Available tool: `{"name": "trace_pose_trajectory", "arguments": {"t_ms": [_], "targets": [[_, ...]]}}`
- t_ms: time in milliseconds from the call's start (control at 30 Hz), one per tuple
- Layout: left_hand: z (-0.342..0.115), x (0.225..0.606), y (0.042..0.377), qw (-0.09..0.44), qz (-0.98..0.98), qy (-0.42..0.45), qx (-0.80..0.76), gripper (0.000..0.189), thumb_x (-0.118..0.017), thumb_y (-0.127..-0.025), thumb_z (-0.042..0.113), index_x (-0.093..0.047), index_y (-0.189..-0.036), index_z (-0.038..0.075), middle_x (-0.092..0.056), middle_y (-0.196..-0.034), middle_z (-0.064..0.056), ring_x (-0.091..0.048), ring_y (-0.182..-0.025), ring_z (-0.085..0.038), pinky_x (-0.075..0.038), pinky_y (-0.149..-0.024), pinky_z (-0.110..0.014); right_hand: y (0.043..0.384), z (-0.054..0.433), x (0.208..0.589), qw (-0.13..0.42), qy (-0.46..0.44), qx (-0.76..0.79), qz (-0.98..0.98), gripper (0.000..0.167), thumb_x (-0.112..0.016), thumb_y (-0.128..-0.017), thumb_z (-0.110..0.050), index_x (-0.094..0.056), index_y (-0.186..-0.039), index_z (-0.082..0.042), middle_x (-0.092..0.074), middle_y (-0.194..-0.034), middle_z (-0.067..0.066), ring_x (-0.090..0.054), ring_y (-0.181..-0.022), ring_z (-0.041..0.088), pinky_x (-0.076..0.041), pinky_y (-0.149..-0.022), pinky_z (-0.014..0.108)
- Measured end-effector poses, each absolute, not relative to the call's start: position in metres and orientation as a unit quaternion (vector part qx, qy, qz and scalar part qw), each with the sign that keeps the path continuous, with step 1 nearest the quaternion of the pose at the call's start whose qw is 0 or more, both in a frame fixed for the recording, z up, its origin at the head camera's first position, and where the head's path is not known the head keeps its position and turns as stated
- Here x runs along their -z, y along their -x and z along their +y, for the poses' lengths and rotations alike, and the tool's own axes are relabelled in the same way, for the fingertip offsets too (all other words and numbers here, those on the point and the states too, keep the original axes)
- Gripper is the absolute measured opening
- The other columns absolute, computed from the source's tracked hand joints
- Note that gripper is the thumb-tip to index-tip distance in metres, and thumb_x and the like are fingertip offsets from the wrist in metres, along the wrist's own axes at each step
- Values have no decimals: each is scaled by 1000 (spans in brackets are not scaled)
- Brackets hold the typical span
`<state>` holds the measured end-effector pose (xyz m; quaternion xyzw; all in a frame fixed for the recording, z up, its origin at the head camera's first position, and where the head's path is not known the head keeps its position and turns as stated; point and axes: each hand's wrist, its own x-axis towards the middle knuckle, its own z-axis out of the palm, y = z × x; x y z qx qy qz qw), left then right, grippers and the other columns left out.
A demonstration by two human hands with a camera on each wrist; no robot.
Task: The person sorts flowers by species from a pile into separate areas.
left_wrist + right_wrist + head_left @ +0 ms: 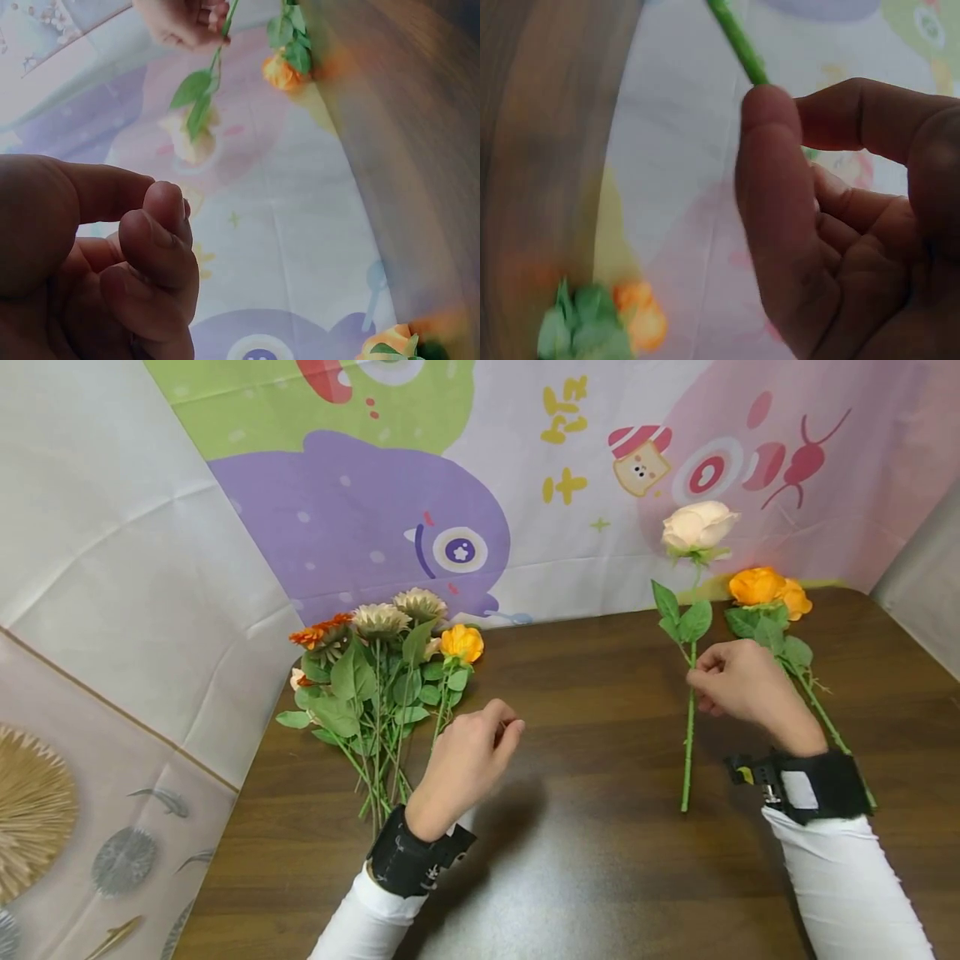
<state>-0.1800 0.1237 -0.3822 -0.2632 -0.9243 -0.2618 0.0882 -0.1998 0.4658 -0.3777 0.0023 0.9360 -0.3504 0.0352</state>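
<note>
Head view: right hand (738, 687) pinches cream rose (697, 528) near far edge of desk (585, 735), not laid down.
Seems partway: orange roses (757, 587) near far right corner, flower bunch (352, 685) at left edge; left hand (471, 747) loosely curled, empty.

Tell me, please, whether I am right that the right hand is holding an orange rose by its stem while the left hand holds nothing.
Not quite: the head view shows that the right hand is holding a cream rose, not an orange one. It does hold it by its stem, and the left hand holds nothing.
</note>
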Motion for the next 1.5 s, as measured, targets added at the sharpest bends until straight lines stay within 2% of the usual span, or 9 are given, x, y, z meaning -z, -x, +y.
{"name": "trace_pose_trajectory", "arguments": {"t_ms": [233,400,467,633,733,1000,1233,1400,1500], "targets": [[121,383,182,82,-928,258,257,12,-61,-100,20,-66,-98,10,-63,-74,3,-52,-58,-7,-42,-51,-25,202,493,391,46,-9,265,963,36,-59,-92,-18,-51,-58,-11,-54,-51,-3,-52,-48,14,-36,-51,31],[119,382,182,79,-930,252,256,12,-60,-100,20,-66,-98,10,-63,-75,3,-52,-58,-8,-44,-52,-26,204,502,402,76,-25,225,971,40,-60,-90,-20,-40,-55,-16,-32,-53,-7,-32,-49,12,-28,-49,30],[118,381,183,75,-932,247,255,13,-60,-100,21,-66,-98,10,-64,-75,3,-53,-58,-8,-44,-52,-27,204,506,405,85,-42,215,972,38,-61,-89,-21,-42,-56,-15,-32,-55,-6,-34,-52,14,-30,-48,31],[115,379,184,70,-938,232,247,14,-59,-100,22,-66,-100,10,-65,-77,2,-55,-59,-10,-45,-53,-29,204,514,411,101,-73,197,972,28,-63,-88,-23,-57,-65,-7,-52,-68,9,-54,-65,30,-43,-51,40],[114,378,185,70,-940,227,246,14,-60,-100,22,-66,-100,10,-66,-77,1,-56,-60,-11,-46,-53,-29,203,518,415,111,-83,190,972,27,-63,-88,-23,-61,-72,-2,-59,-77,18,-60,-74,37,-47,-54,46],[110,377,188,62,-943,212,251,14,-59,-100,22,-66,-101,11,-64,-75,2,-57,-60,-11,-46,-52,-29,203,526,424,126,-109,183,969,27,-59,-88,-18,-62,-84,9,-60,-87,31,-61,-80,45,-50,-59,55],[102,385,200,41,-955,183,229,15,-58,-101,23,-65,-102,9,-66,-77,-1,-57,-59,-12,-45,-50,-30,204,530,428,130,-135,174,967,22,-56,-89,-13,-63,-81,6,-60,-84,28,-61,-79,44,-48,-58,51],[91,398,213,39,-981,116,149,19,-60,-99,23,-57,-99,4,-64,-71,-11,-61,-56,-26,-45,-44,-38,203,530,428,117,-139,168,969,27,-54,-87,-11,-62,-93,14,-60,-96,39,-60,-86,53,-48,-62,57],[84,406,220,16,-994,48,99,26,-60,-98,22,-50,-105,-1,-59,-64,-14,-60,-52,-32,-47,-44,-43,202,530,427,105,-134,164,972,32,-54,-88,-14,-61,-96,17,-59,-99,43,-59,-86,56,-48,-63,61]]}}
